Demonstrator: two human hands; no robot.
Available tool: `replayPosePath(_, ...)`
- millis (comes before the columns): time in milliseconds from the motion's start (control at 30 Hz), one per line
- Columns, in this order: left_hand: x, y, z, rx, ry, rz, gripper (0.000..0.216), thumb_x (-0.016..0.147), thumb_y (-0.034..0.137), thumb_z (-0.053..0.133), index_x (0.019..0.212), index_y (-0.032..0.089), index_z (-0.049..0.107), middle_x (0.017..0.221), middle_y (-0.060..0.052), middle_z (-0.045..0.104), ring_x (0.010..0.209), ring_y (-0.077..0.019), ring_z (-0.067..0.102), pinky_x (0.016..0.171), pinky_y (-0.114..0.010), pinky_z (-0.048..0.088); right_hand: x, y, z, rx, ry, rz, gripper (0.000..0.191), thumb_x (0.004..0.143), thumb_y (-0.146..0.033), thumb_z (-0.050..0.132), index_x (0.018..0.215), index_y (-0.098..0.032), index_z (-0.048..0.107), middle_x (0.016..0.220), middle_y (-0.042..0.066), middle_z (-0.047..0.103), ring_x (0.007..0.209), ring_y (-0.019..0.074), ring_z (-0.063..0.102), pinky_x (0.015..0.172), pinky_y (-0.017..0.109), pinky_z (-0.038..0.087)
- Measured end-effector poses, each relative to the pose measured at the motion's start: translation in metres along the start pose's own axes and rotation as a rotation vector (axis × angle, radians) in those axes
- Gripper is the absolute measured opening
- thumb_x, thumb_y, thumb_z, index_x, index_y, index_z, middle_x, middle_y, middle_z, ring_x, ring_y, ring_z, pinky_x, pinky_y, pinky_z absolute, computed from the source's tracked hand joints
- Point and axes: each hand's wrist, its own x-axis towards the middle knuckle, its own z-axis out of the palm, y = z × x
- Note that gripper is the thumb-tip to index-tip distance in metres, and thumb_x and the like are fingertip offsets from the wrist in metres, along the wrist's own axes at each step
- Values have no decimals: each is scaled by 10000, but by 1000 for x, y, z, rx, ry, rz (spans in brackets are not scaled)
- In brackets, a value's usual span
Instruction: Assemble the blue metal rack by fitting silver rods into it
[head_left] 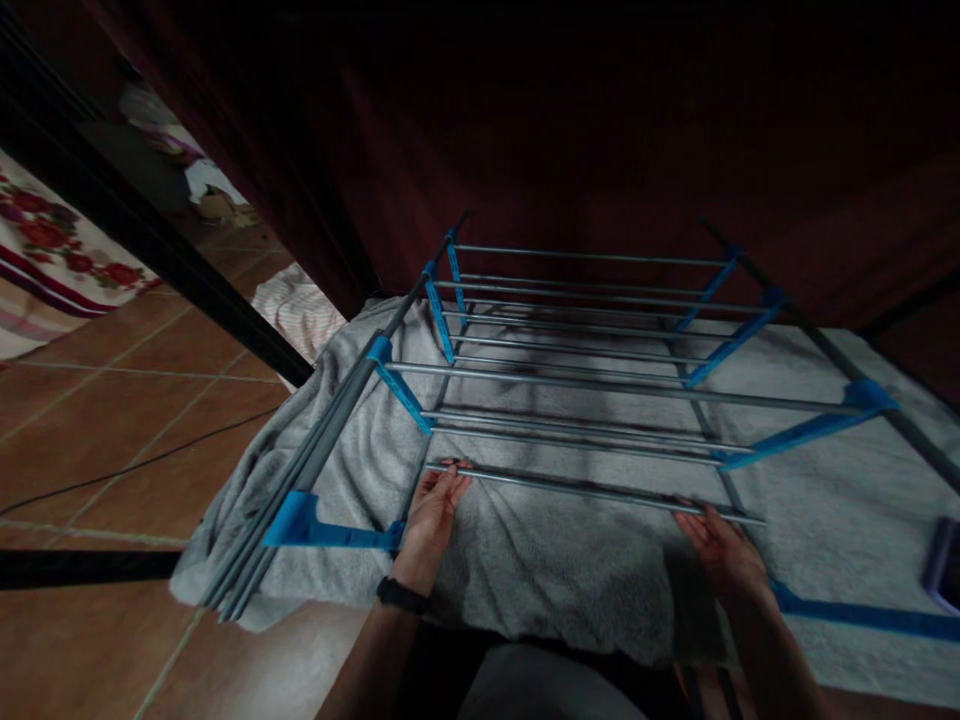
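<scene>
From where I stand, both hands grip one metal rod [585, 487]. Left hand [437, 505]: fingers half curled, pinching the rod near its left end. Right hand [716, 545]: fingers partly closed on it, just in from the right end. Rod runs roughly along the near edge of the grey blanket [570, 580], before the rack [615, 385]. Blue bracket [352, 536] toward the blanket's near left corner; surface too dim to read.

Head-worn, looking forward and down from above and behind the left hand [435, 505] and right hand [716, 545]. Near enough to show both forearms [379, 655]; reaches past the hands over the rack [615, 387] to a dark red backdrop [600, 130], and, leftward, tiled floor [97, 415].
</scene>
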Motion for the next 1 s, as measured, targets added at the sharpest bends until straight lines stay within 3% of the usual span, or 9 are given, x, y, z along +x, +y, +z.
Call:
replayPosePath(100,-2,2,4,1,-5,-59,120,782,73,754,839,146,678,859,-53,762,835,-178,751,894,-351,589,1,-3,4,-25,66,8,222,669,-271,816,793,-246,633,967,58,752,1033,264,730,986,485,579)
replayPosePath(233,-7,-2,10,-38,-24,-136,95,794,75,749,846,135,696,906,-83,776,891,-202,759,950,-373,575,5,-4,1,-16,46,40,154,685,-249,763,812,-238,677,917,56,757,1020,247,729,1033,488,541)
replayPosePath(433,-8,-4,13,-30,-42,-139,143,789,44,726,893,140,708,967,-95,782,949,-214,754,982,-397,563,9,-2,-4,9,36,67,126,720,-275,745,825,-228,694,924,65,761,1033,232,720,1044,467,527)
replayPosePath(667,-5,-5,12,-21,-12,-136,100,772,112,770,769,150,677,900,-87,784,939,-215,756,994,-410,555,4,1,11,87,55,54,154,713,-287,804,779,-238,673,896,18,756,1010,183,721,1019,361,547)
replayPosePath(867,-3,-8,7,-10,-6,-129,191,745,119,791,655,154,626,928,-99,785,985,-243,748,1003,-425,550,-1,7,14,146,16,53,202,688,-269,838,697,-229,639,909,26,762,1043,188,713,1046,394,527)
replayPosePath(1000,-3,-9,3,5,-41,-125,66,776,117,760,806,144,708,993,-113,782,1022,-240,737,1019,-428,541,0,10,12,157,-3,55,244,661,-266,863,668,-225,622,894,28,767,1041,197,717,1051,421,520)
